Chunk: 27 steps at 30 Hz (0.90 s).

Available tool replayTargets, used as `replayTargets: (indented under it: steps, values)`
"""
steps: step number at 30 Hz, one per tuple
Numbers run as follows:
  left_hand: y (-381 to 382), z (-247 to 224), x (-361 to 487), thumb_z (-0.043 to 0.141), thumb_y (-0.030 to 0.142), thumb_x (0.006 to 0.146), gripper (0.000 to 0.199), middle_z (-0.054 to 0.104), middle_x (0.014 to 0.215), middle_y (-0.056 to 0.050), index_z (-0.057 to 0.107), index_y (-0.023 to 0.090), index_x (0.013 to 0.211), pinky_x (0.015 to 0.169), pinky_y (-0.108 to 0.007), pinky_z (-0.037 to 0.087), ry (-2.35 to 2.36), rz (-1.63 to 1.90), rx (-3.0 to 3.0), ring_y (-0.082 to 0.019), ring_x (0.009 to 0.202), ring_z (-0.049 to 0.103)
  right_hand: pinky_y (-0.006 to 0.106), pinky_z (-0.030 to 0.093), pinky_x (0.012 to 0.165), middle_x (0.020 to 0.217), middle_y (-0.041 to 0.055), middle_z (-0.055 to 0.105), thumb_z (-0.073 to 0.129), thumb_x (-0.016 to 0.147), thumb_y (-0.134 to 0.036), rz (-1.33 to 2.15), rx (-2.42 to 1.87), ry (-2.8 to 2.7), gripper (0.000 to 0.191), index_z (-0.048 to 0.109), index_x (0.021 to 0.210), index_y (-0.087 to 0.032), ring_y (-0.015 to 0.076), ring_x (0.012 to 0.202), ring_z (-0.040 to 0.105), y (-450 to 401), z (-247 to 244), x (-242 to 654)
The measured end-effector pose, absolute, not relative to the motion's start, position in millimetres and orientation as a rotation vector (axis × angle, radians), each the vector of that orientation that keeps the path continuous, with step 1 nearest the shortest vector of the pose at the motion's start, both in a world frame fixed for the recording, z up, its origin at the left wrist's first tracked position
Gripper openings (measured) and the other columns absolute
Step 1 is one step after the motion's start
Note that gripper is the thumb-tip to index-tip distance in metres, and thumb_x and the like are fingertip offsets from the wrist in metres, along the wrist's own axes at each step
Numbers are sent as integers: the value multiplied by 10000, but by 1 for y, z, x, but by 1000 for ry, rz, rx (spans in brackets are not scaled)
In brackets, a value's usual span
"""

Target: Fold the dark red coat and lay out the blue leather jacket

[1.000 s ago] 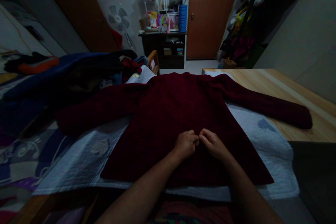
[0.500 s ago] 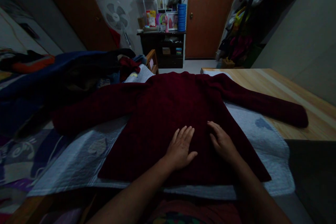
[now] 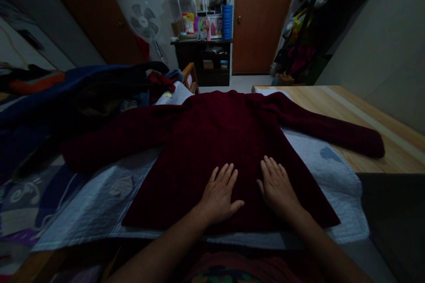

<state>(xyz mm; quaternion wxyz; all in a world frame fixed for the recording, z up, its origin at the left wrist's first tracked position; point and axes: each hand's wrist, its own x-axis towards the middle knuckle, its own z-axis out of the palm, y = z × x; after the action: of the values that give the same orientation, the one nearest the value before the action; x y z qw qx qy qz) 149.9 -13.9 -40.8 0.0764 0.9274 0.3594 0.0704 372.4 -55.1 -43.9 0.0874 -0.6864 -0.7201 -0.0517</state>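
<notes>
A dark red long-sleeved coat or sweater (image 3: 219, 132) lies spread out in front of me, both sleeves stretched to the sides and its hem towards me. My left hand (image 3: 219, 194) rests flat on its lower middle, fingers pointing away and thumb out to the right. Just to the right, my right hand (image 3: 277, 185) also lies palm down on the garment, its fingers extended. Neither hand grips anything. Under the garment is a light blue quilted cloth (image 3: 318, 150) with darker patches.
A heap of dark clothes (image 3: 83, 93) lies to the left, beside the left sleeve. The right sleeve reaches over a wooden tabletop (image 3: 352, 106). Further back stand a dark cabinet (image 3: 202, 70), a fan (image 3: 144, 20) and a brown door (image 3: 255, 17).
My right hand has turned from tilted on its edge to flat, palm down on the garment. My left hand has shifted slightly left and towards me. The garment keeps its shape.
</notes>
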Motion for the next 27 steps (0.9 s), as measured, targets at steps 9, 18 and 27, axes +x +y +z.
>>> replayTargets:
  steps: [9, 18, 27]
  values:
    - [-15, -38, 146, 483, 650, 830, 867, 157, 1583, -137, 209, 187, 1510, 1156, -543, 124, 1162, 144, 2756, -319, 1454, 112, 472, 249, 1136, 1537, 143, 291, 365, 913, -605, -105, -1936, -2251, 736, 349, 1457, -109, 287, 1435, 202, -73, -62, 381]
    - [-12, -53, 70, 456, 620, 870, 748, 209, 1575, -108, 216, 306, 1505, 1117, -535, 222, 1468, 117, 2730, -324, 1432, 208, 530, 228, 1123, 1503, 244, 305, 436, 882, -580, -285, -2120, -2052, 716, 522, 1302, -6, 363, 1419, 208, -83, -49, 384]
    - [-22, -47, 82, 462, 550, 896, 729, 189, 1582, -94, 190, 273, 1513, 1124, -552, 207, 1437, 248, 2740, -305, 1444, 160, 483, 280, 1130, 1561, 93, 246, 503, 906, -395, 124, -1621, -2327, 638, 310, 1479, -192, 274, 1435, 207, -64, -25, 295]
